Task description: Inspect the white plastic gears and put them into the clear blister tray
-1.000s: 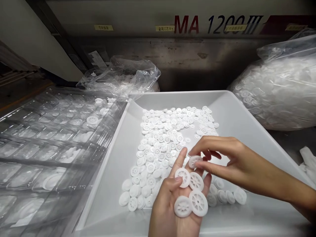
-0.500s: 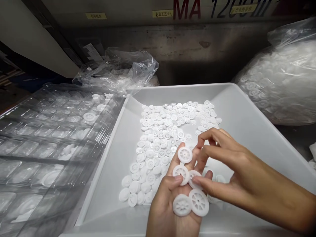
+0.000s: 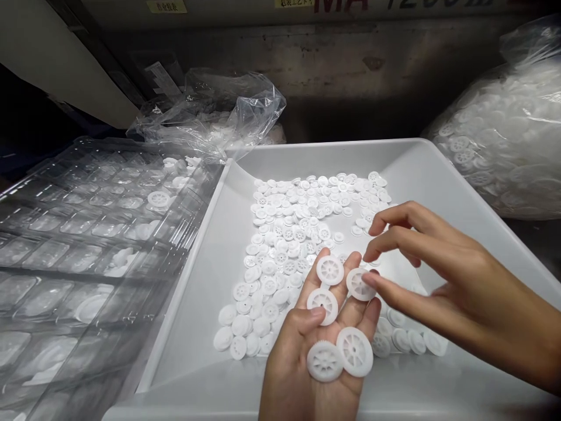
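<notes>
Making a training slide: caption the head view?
Left hand holding white spoked wheels over a grey tray, right hand touching one.

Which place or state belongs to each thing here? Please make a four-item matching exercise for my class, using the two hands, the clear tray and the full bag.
Things
1. Left hand
2. Clear tray
3. Right hand
4. Full bag

Places and states
A. Left of the grey tub, divided into compartments
B. Reaching in from the right, thumb at the edge of one wheel
C. At the right edge of the picture, packed with white pieces
D. Palm up, with white wheels lying on it

Right pairs: 1-D, 2-A, 3-B, 4-C
</notes>
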Demonstrator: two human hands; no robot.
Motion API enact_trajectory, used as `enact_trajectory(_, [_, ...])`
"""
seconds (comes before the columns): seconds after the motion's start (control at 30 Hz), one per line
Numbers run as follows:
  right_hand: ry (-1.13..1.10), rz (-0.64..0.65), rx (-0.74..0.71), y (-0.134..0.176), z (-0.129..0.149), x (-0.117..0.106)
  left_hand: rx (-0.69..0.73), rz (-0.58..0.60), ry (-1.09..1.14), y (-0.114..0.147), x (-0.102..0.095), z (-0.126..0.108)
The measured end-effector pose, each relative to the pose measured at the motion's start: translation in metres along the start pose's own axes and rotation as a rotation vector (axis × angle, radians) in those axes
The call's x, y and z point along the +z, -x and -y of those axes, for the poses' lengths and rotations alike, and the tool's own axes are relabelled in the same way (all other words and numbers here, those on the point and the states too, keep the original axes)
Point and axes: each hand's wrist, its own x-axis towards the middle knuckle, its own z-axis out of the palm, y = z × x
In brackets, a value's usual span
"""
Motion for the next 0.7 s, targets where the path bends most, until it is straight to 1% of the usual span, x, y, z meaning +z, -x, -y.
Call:
enact_trajectory(0.03, [0.003,0.035,-0.041,0.002,0.003,-0.003,-0.002,-0.014,0.0,0.0,0.0,0.0])
enact_trajectory(0.07, [0.007,0.1,-0.079,0.004,0.007,-0.005,-0.006,-0.028,0.002,0.0,0.001,0.0])
enact_trajectory(0.13, [0.013,0.269,-0.146,0.006,0.014,-0.008,-0.022,-0.05,0.01,0.001,0.002,0.0])
enact_trajectory(0.17, [0.013,0.331,-0.161,0.006,0.017,-0.008,-0.027,-0.053,0.014,0.001,0.002,0.0])
enact_trajectory(0.2, [0.009,0.359,-0.157,0.005,0.02,-0.007,-0.029,-0.052,0.016,0.001,0.002,0.0])
enact_trajectory(0.27, [-0.003,0.337,-0.1,0.004,0.022,-0.003,-0.029,-0.042,0.006,0.001,0.001,-0.001])
enact_trajectory(0.33, [-0.008,0.232,-0.056,0.004,0.021,0.003,-0.03,-0.026,-0.002,0.0,-0.002,-0.002])
enact_trajectory(0.37, [-0.005,0.178,-0.057,0.004,0.021,0.006,-0.036,-0.008,0.004,-0.001,-0.004,-0.002])
enact_trajectory(0.43, [0.014,0.093,-0.103,0.006,0.019,0.009,-0.045,0.039,0.022,-0.002,-0.006,-0.002])
enact_trajectory(0.5, [0.058,0.056,-0.176,0.009,0.018,0.01,-0.039,0.066,0.033,-0.003,-0.007,-0.002])
enact_trajectory(0.6, [0.143,0.036,-0.292,0.013,0.015,0.007,-0.024,0.048,0.032,-0.004,-0.006,-0.001])
enact_trajectory(0.7, [0.237,0.037,-0.412,0.015,0.011,0.002,-0.026,0.057,0.047,-0.003,-0.004,-0.001])
